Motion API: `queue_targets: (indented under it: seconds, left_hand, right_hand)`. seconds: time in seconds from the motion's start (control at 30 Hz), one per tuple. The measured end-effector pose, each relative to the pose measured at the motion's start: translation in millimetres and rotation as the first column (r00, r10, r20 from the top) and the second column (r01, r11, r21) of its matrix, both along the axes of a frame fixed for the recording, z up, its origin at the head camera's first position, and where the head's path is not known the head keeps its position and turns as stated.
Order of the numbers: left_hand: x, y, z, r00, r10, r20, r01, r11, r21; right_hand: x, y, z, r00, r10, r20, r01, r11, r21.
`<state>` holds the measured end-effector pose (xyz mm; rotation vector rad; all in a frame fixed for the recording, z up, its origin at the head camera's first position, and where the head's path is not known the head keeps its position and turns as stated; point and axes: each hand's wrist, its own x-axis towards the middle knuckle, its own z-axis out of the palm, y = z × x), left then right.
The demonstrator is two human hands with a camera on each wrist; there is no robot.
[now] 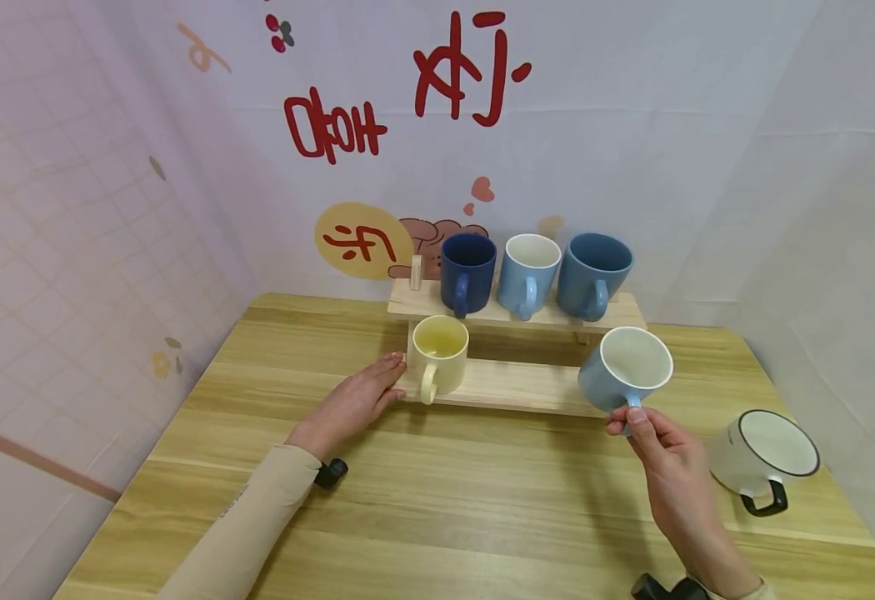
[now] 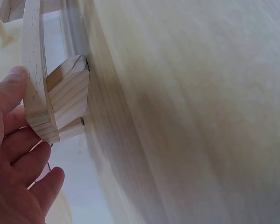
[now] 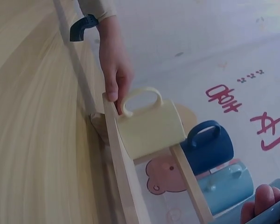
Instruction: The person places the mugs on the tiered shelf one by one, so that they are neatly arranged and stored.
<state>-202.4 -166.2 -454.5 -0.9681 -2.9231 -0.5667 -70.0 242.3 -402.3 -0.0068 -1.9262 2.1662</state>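
My right hand (image 1: 670,467) pinches the handle of a light blue mug (image 1: 613,379) with a white inside, held up at the right end of a two-tier wooden rack (image 1: 520,382). My left hand (image 1: 355,404) grips the left end of the rack's lower shelf. In the left wrist view its thumb (image 2: 13,84) lies against one face of the board, the fingers curling at its end. Beside that hand a pale yellow mug (image 1: 452,371) stands on the lower shelf, handle toward me. The right wrist view shows only some right fingertips (image 3: 265,198) at the lower corner.
On the upper shelf stand a dark blue mug (image 1: 467,279), a light blue mug (image 1: 520,287) and a grey-blue mug (image 1: 583,283). To the right on the wooden table (image 1: 437,508) is a white mug (image 1: 737,458) with black rim and handle. A printed cloth hangs behind.
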Motion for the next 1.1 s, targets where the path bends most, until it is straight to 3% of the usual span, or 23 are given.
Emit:
queue_targets:
  seconds: [0.73,1.1]
  left_hand:
    - [0.2,0.7,-1.2,0.999,0.019,0.029,-0.02,1.0,0.013]
    - [-0.3,0.7,-0.8,0.999,0.026,0.037,-0.027,1.0,0.008]
  right_hand:
    - [-13.6,-45,-6.0,0.997,0.065,0.041,-0.07,0.989,0.131]
    - [-24.4,-68,-12.5,0.991,0.126,0.042,-0.13,0.982,0.137]
